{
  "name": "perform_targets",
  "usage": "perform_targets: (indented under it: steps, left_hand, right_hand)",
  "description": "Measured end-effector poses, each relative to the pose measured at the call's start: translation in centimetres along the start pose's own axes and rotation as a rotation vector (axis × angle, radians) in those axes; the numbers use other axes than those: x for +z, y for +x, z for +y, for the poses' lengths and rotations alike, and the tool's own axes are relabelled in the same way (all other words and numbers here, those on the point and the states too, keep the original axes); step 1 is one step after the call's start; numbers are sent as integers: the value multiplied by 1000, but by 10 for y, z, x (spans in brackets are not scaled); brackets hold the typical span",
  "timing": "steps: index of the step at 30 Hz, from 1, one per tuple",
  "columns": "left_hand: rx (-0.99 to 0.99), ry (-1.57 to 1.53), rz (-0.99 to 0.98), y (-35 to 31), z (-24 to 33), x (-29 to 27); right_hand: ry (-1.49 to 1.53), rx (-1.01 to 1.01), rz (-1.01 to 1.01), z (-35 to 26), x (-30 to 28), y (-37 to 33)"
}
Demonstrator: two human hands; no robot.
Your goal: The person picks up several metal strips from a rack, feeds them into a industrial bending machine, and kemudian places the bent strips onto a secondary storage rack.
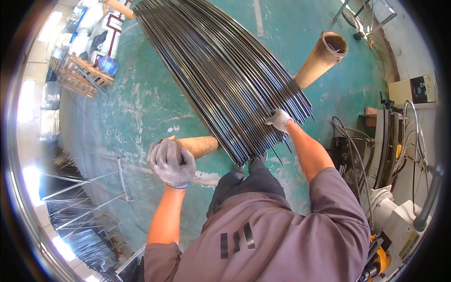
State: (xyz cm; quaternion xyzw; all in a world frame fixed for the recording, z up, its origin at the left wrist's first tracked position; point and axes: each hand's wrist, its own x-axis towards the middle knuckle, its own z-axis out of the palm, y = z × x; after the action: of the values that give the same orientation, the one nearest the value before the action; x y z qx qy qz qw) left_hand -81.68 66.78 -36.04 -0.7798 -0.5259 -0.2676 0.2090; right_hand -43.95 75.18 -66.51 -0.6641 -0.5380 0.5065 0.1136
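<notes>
Closest to my camera is the brownish shirt (263, 235) with three dark stripes, then the dark trousers (251, 182). I have both gloved hands well apart. The left hand (172, 163) is curled over the near end of the left tube (201, 146), a tan one whose other end meets the left edge of the rods. The right hand (280, 120) lies on the rods (225, 80) close to their near ends; I cannot tell whether its fingers have closed on any.

The rods are dark, shiny and packed side by side, running from just past the feet toward the upper left, with a few near ends jutting out unevenly. Off to my left is a metal frame (123, 181); to my right, a cluster of cables (417, 127). The right tube (315, 64) stands tilted against the rods' right edge, its open, ragged mouth toward me. Beyond, over the green floor (141, 127), I see a wooden pallet (89, 70) beside a blue jug (108, 66), and a far tube (120, 8) at the rods' distant end.
</notes>
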Motion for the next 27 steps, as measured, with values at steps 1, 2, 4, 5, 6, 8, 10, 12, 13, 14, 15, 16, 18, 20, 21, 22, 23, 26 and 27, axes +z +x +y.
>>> perform_targets:
  steps: [1, 2, 4, 5, 6, 8, 10, 12, 13, 14, 15, 16, 18, 20, 21, 22, 23, 26, 27]
  left_hand:
    - [-11, 7, 5, -2, -1, -1]
    - [-20, 10, 11, -4, -1, -1]
    - [-42, 36, 19, -6, 0, -5]
    - [-50, 53, 20, -4, 3, -7]
    - [-56, 68, 22, -3, 6, -11]
    - [-90, 99, -31, -3, 12, -18]
    - [-135, -3, -144, 7, 29, -27]
    - [-127, -73, -34, -8, 56, -28]
    - [-122, -108, 20, -17, 65, -30]
    - [-66, -118, -48, -23, 72, -31]
    - [-78, -135, -44, -30, 79, -30]
    - [-110, -136, -35, -29, 83, -28]
    - [-81, -281, -22, -29, 86, -21]
    - [39, -547, -19, -33, 88, -3]
    - [212, -776, -119, -47, 88, 12]
    - [89, -930, -215, -74, 96, 27]
    - [-26, -1075, -317, -103, 105, 48]
    - [-1662, -1914, -1173, -125, 116, 104]
    - [-1611, -2223, -1091, -97, 135, 74]
  right_hand:
    - [258, 70, -102, -6, 0, -3]
    - [515, 143, -201, -14, 0, -10]
    - [838, 233, -301, -45, -3, -32]
    - [809, 208, -297, -52, -2, -39]
    - [781, 184, -292, -56, -1, -46]
    - [726, 166, -199, -84, 2, -74]
    - [262, 34, -108, -53, 19, -74]
    - [-64, 99, -39, -37, 37, -108]
    - [-68, 255, -21, -63, 31, -147]
    - [-153, 241, 23, -50, 37, -180]
    - [-239, 225, 64, -36, 44, -211]
    - [-91, 231, 77, -37, 45, -257]
    - [-130, 450, 123, -32, 56, -351]
    - [-87, 646, 140, -37, 69, -445]
    - [-141, 706, 251, -22, 82, -508]
    - [-246, 759, 307, -12, 93, -555]
    - [-349, 812, 367, -5, 104, -593]
    - [-470, 874, 728, 3, 144, -685]
    - [-505, 866, 850, 8, 156, -705]
